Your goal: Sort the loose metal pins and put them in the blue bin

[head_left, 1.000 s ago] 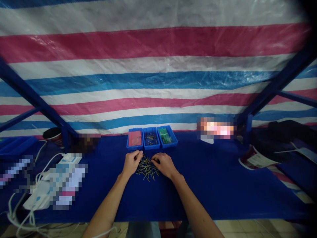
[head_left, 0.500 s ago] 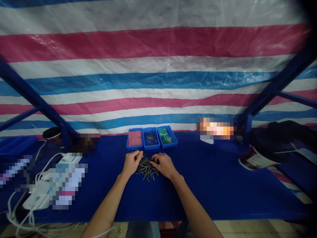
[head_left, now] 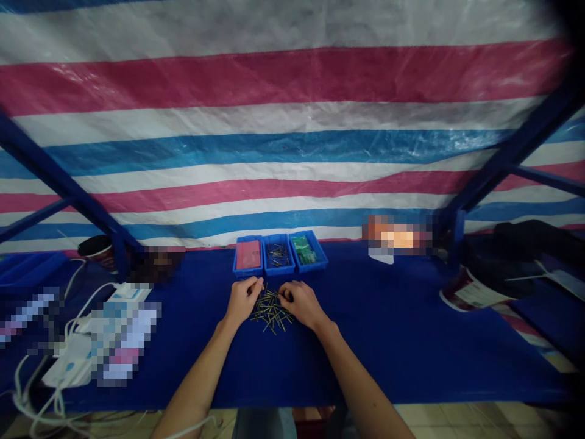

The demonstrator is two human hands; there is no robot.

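A loose pile of thin, brass-and-dark metal rods [head_left: 273, 314], too small to name more exactly, lies on the blue tabletop [head_left: 388, 341]. At its left edge is my left hand [head_left: 244, 299], closed with thumb and forefinger pinched together. My right hand [head_left: 301, 301] rests against the pile's right side, its fingers curled in and also closed. What either hand holds, if anything, is hidden or too small to see. Just beyond the hands, a blue bin [head_left: 278, 269] contains more thin rods.
Flanking that bin are a blue bin with pink packets [head_left: 248, 255] and another with green packets [head_left: 303, 250]. A white power strip [head_left: 68, 366] with tangled cables lies left. Tubs stand at both sides. A striped tarp [head_left: 292, 146] hangs behind, between blue frame bars [head_left: 498, 161].
My right hand's fingers have curled in slightly at the pile's edge. The left hand stays in nearly the same place, and the pile looks much the same.
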